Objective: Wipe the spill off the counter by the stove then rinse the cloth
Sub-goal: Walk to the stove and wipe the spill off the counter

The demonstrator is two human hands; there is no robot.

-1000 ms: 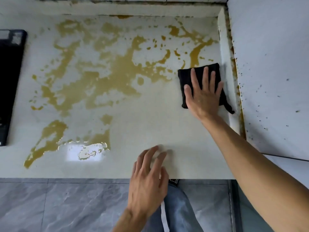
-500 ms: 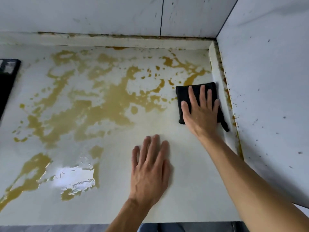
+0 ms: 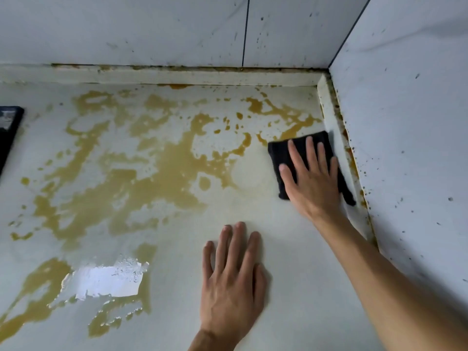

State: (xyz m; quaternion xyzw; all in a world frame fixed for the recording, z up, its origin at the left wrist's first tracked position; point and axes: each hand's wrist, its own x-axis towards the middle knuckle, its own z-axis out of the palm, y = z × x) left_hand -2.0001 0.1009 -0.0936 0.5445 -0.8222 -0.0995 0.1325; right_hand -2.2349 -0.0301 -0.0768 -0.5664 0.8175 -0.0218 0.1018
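Writing: no brand, label or lettering can be read on anything in view.
Right hand [image 3: 312, 181]: reaches in from the lower right with the forearm running diagonally up to the left; palm down, fingers straight and slightly spread, pressing flat on the cloth; nothing is pinched or curled round.
Left hand [image 3: 233, 277]: comes up from the bottom edge, palm down on a bare part of the counter, fingers straight, close together and pointing toward the back wall; it holds nothing.
Cloth [image 3: 281, 153]: black, folded to a rough rectangle, lying flat on the counter at the right, just beside the raised edge strip under the side wall; its long axis runs from the back wall toward the front edge, tilted a little to the right at the near end, where one corner sticks out past the right hand's heel.
Spill [image 3: 174, 163]: yellow-brown liquid in broad patches and droplets over the left and middle of the counter, reaching the cloth's far edge; a bright reflection sits on it at the lower left.
Counter [image 3: 291, 262]: pale, set into a corner.
Walls [image 3: 405, 122]: white tiles, speckled with dark spots near the corner.
Stove [image 3: 7, 133]: only a black edge shows at far left.
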